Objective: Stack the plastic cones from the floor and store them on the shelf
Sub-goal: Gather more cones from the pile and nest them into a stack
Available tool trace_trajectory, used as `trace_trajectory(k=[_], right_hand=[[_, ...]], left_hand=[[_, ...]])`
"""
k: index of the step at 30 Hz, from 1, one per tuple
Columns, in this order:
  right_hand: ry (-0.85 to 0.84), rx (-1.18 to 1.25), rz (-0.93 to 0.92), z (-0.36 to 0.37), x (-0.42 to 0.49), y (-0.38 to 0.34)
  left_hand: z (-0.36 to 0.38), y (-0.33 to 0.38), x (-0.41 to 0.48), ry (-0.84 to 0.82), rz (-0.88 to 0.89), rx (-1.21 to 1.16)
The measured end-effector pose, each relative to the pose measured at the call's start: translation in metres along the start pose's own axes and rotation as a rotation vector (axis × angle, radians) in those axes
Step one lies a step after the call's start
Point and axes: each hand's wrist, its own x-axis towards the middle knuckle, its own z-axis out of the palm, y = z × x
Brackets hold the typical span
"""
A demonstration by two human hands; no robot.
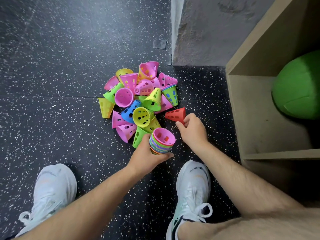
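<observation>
Two white sneakers, the left shoe (52, 193) and the right shoe (192, 189), stand apart on the speckled black floor (52, 84), and both bare forearms reach forward between them. The left hand (145, 156) grasps a stack of cones (161, 142), its fingers curled round the nested, many-coloured rims; the stack is tilted with its open end towards the camera, and a pink cone sits innermost. Just to the right, the right hand (192, 130) pinches the wide rim of a red cone (175, 115), which lies on its side with the narrow tip pointing left, close to the stack.

Beyond the hands, the pile of loose cones (138, 97) lies jumbled on the floor in pink, yellow, green and blue, some tipped over, some with their open ends up, a few nested in one another. To the right stands the wooden shelf (251, 118); a green ball (297, 87) rests in its compartment. A grey wall (199, 32) rises behind the pile.
</observation>
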Motion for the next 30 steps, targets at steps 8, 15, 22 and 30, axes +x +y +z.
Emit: trace_trajectory(k=[8, 15, 22, 30], right_hand=[[-0.097, 0.098, -0.08, -0.003, 0.011, 0.01], [-0.017, 0.143, -0.203, -0.015, 0.009, -0.003], [0.085, 0.389, -0.347, -0.034, -0.015, -0.033], [-0.11, 0.296, -0.591, -0.032, -0.047, -0.067]], left_hand=[[-0.008, 0.0, 0.0, 0.016, 0.013, -0.037], [-0.017, -0.001, 0.0, 0.038, 0.04, -0.084], [-0.028, -0.006, 0.003, 0.068, 0.053, -0.14], [-0.041, -0.003, 0.004, 0.095, 0.07, -0.186]])
